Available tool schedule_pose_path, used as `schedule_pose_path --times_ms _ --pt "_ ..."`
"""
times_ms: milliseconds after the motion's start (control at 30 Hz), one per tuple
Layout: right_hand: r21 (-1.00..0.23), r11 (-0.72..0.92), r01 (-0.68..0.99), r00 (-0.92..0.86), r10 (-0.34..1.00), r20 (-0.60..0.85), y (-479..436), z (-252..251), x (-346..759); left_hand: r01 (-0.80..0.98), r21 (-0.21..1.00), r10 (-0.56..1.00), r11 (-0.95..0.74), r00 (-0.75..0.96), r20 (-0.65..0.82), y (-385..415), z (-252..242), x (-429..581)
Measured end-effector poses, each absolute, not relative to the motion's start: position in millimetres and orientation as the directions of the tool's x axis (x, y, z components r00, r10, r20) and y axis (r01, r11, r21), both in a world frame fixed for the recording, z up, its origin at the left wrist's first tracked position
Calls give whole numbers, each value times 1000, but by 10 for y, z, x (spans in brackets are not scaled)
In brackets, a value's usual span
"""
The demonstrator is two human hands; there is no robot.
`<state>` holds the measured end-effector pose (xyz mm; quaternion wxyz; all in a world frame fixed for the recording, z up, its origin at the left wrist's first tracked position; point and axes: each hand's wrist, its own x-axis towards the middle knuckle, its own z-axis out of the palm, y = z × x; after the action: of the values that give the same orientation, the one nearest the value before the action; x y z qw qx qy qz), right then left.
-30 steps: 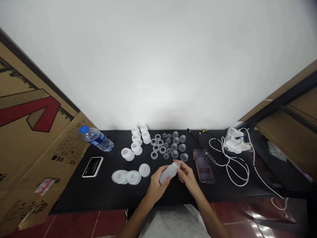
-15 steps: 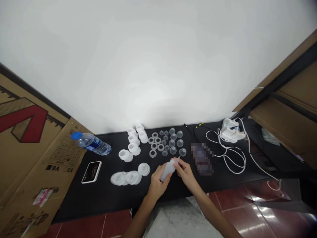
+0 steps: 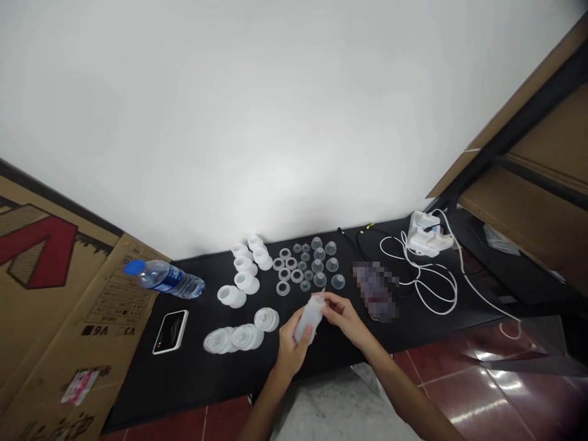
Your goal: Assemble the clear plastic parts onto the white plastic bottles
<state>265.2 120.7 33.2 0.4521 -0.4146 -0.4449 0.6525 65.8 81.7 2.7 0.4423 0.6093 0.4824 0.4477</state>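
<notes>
A translucent white baby bottle (image 3: 309,318) is tilted over the front of the black table, wrapped in the fingers of my left hand (image 3: 293,348). My right hand (image 3: 343,315) pinches the bottle's top end, where a clear, pointed tip sticks up; the exact part under the fingertips is partly hidden. Beyond my hands lie several white rings (image 3: 283,288), small clear nipples (image 3: 305,285) and clear domed caps (image 3: 338,281) in rows. Open white bottles (image 3: 231,296) stand to their left. Nearer me on the left are several bottles with tops fitted (image 3: 248,336).
A water bottle (image 3: 166,278) lies at the left beside a white-edged device (image 3: 170,331) and a cardboard box (image 3: 50,306). On the right are a pixelated object (image 3: 375,293), looped white cable (image 3: 452,288) and a white power strip (image 3: 428,233). A white wall (image 3: 294,122) rises behind.
The held bottle has tipped more upright, and my right fingers have shifted slightly at its top. The whole view has tilted a little; the things on the table stay in place.
</notes>
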Motion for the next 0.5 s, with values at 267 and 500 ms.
schedule_pose_path --times_ms 267,500 --pt "-968 -157 -196 -179 976 -122 1260 201 2584 224 956 976 -190 143 161 876 28 682" --pt "-969 136 207 134 977 166 1248 192 2721 156 986 999 -52 11 51 870 -64 680"
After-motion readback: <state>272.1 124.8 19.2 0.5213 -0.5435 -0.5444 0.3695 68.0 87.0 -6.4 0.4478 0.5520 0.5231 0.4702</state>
